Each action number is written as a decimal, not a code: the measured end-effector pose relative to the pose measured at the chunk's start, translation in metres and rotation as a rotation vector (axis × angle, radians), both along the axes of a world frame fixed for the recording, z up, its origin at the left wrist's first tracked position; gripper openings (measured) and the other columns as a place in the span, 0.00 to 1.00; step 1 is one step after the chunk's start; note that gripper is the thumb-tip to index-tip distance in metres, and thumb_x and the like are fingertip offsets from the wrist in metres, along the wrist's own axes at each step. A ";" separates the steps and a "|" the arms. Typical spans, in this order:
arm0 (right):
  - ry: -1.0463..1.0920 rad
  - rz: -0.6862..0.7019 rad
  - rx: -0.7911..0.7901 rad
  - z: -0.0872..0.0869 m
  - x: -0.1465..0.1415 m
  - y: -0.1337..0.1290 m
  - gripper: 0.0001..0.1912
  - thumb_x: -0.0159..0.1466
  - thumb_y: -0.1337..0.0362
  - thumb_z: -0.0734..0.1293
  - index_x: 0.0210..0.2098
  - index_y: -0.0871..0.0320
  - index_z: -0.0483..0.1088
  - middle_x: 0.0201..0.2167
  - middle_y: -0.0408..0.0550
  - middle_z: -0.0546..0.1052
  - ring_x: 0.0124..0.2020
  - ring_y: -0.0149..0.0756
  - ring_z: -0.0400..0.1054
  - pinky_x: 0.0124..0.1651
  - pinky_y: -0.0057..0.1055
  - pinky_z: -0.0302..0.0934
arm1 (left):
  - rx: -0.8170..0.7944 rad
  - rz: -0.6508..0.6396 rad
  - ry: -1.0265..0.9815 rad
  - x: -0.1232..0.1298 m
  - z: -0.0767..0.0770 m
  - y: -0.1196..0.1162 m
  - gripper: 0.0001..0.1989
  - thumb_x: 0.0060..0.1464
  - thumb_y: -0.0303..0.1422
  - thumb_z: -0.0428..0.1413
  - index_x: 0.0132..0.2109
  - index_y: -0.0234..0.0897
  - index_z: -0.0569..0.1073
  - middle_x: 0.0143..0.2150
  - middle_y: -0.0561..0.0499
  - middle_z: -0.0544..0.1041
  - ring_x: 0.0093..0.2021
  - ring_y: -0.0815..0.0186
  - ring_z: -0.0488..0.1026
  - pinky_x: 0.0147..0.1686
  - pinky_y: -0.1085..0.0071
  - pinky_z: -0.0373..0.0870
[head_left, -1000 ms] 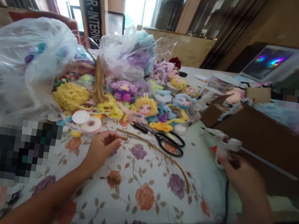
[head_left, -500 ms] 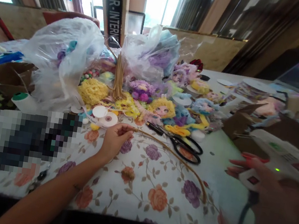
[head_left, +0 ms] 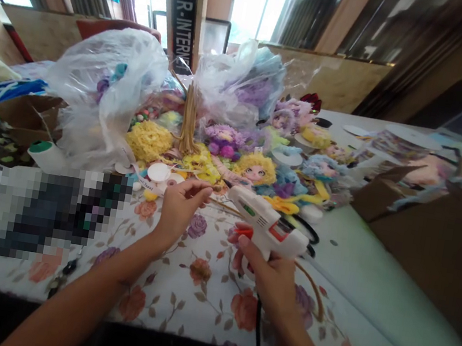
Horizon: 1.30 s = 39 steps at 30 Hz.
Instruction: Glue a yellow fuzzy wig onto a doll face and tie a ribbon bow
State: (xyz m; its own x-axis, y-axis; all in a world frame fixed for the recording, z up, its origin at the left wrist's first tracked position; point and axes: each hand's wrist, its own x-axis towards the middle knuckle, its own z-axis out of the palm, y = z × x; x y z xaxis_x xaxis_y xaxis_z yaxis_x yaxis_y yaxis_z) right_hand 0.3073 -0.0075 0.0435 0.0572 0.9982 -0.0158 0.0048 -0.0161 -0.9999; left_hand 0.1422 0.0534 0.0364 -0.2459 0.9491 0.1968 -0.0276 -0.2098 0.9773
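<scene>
Pinched in the fingers of my left hand (head_left: pixel 179 208) is one end of a thin golden-brown stem (head_left: pixel 313 285), which bends away to the right across the cloth. My right hand (head_left: pixel 271 279) is wrapped around the grip of a white hot glue gun (head_left: pixel 257 215) with a red trigger. The gun's nozzle points left, close to my left fingertips and above the stem, hiding part of it. Behind the gun, the black handles of scissors (head_left: pixel 307 230) show in part. A small brown clump (head_left: pixel 200 271) lies on the flowered tablecloth (head_left: pixel 167 300).
Yarn-haired dolls (head_left: pixel 255 169), white ribbon rolls (head_left: pixel 158 172) and clear plastic bags (head_left: pixel 110 78) crowd the back. A bundle of brown stems (head_left: pixel 189 119) stands among them. At right is an open cardboard box (head_left: pixel 432 234). The gun's black cord (head_left: pixel 258 326) hangs toward the front edge.
My right hand has brought the glue gun from the far right to the middle, beside my left hand. The left hand keeps its pinch on the stem. The view has shifted slightly.
</scene>
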 end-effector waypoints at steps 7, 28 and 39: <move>-0.064 -0.010 -0.059 -0.013 0.008 -0.010 0.17 0.55 0.54 0.68 0.37 0.61 0.75 0.13 0.41 0.69 0.16 0.31 0.61 0.22 0.27 0.57 | -0.004 0.054 -0.038 -0.007 -0.012 -0.010 0.11 0.46 0.34 0.62 0.37 0.34 0.77 0.26 0.53 0.76 0.27 0.71 0.73 0.31 0.74 0.73; -0.251 0.017 -0.323 -0.022 0.004 -0.028 0.23 0.57 0.43 0.64 0.19 0.55 0.67 0.07 0.38 0.63 0.07 0.29 0.58 0.09 0.24 0.52 | -0.176 -0.062 0.006 -0.003 -0.003 -0.019 0.08 0.52 0.35 0.54 0.29 0.35 0.65 0.18 0.59 0.63 0.18 0.76 0.58 0.19 0.79 0.56; -0.227 -0.034 -0.261 -0.017 0.000 -0.028 0.21 0.55 0.46 0.68 0.16 0.53 0.64 0.04 0.36 0.58 0.05 0.29 0.54 0.07 0.26 0.49 | -0.208 -0.099 0.008 -0.002 -0.003 -0.020 0.08 0.50 0.35 0.55 0.28 0.36 0.65 0.17 0.60 0.62 0.17 0.76 0.56 0.17 0.80 0.53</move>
